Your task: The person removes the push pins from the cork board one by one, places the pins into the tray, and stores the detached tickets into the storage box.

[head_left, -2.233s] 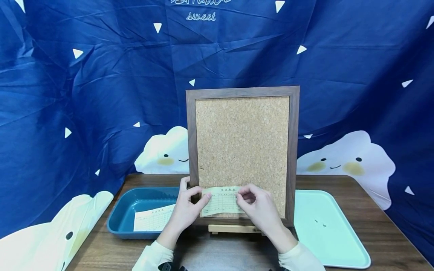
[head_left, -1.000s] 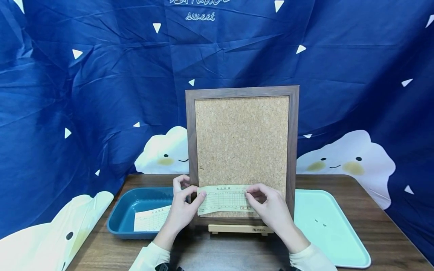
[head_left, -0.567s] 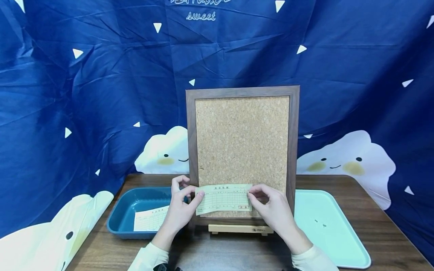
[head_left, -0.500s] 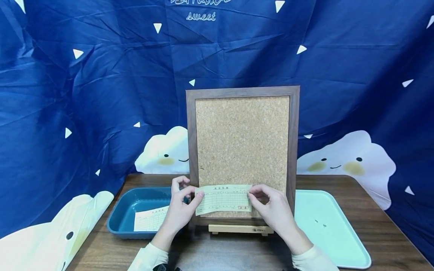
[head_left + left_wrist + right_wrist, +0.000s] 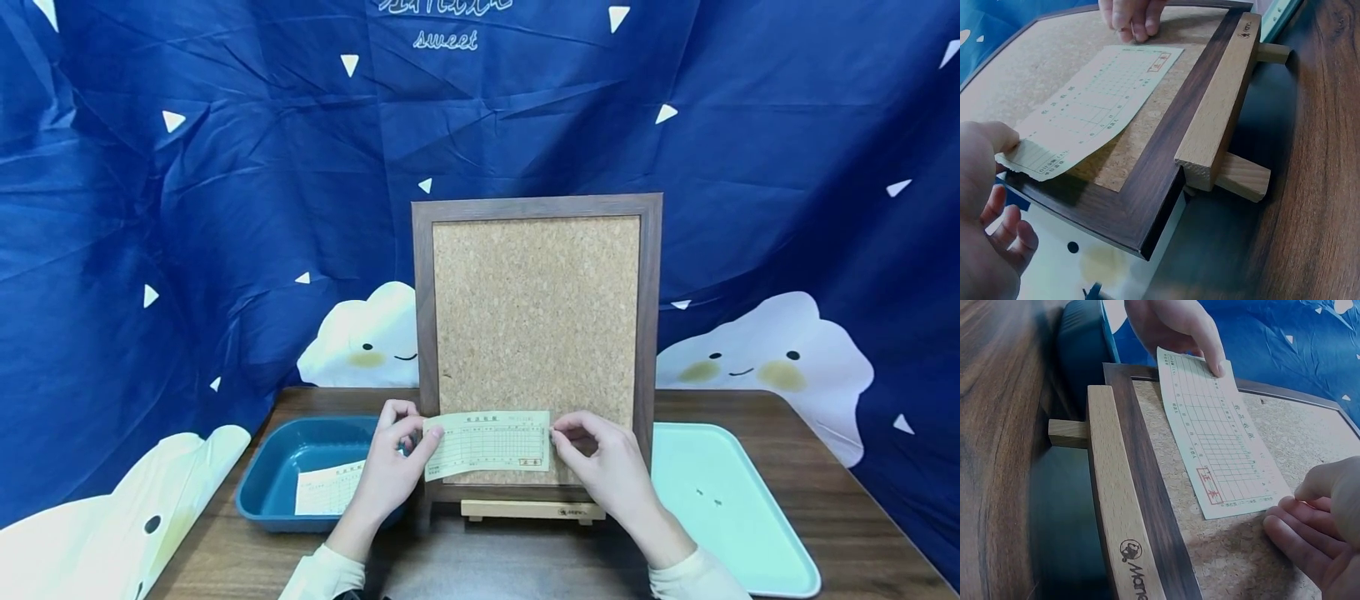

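In the head view, my left hand (image 5: 390,458) pinches the left end of a pale green printed slip (image 5: 487,442) between thumb and index finger. The slip bows slightly before the lower part of a framed cork board (image 5: 536,317). A red-boxed stamp marks its lower right corner. My right hand (image 5: 611,454) is at the slip's right edge, thumb and index tips close together. From the right wrist view I cannot tell whether those fingertips pinch the slip's edge (image 5: 1235,475), hold something tiny, or only touch. The left wrist view shows the pinched corner (image 5: 1035,165) curling off the board.
On the left, a blue bin (image 5: 258,483) holds another printed sheet (image 5: 326,490). A mint tray (image 5: 750,533) on the right bears a couple of tiny dark objects (image 5: 717,502). The board stands on a wooden easel ledge (image 5: 517,510). A blue cloth (image 5: 225,167) hangs behind.
The slip has shifted left with my left hand, and its right end and red stamp have come into sight. My right hand moved right, then stayed nearly still as the slip's edge slid to its fingertips.
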